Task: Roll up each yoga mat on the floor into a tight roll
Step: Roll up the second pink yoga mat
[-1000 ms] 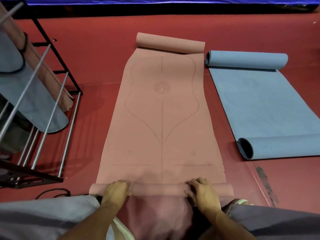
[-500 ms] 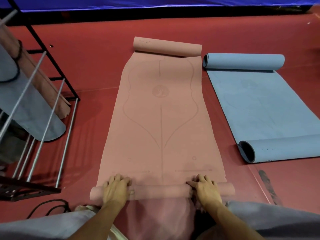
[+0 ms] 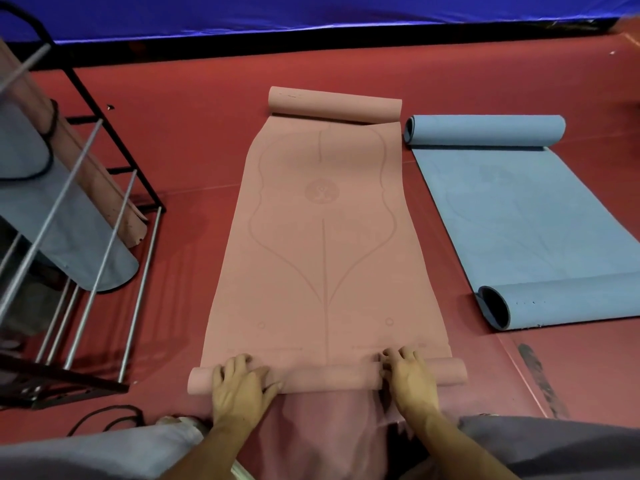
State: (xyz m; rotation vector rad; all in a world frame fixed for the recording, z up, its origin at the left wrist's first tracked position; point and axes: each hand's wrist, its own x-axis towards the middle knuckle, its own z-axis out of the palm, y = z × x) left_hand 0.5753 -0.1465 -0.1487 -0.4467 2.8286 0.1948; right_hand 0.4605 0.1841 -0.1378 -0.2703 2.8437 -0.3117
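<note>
- Since a second ago the rolled near end of the pink rubber yoga mat [image 3: 325,258] has crept a bit further away from me up the red floor [image 3: 194,133], and it looks slightly fatter.
- My left hand [image 3: 239,389] and right hand [image 3: 410,379] are both pressed down on top of that roll, fingers curled over it, same as before.
- The far end is still curled up by itself.
- The blue yoga mat [image 3: 512,216] just to the right hasn't moved; both ends curled.
- The pink mat has a round logo and guide lines printed on it, no readable text.
- The black metal rack [image 3: 114,174] on the left holds rolled mats.
</note>
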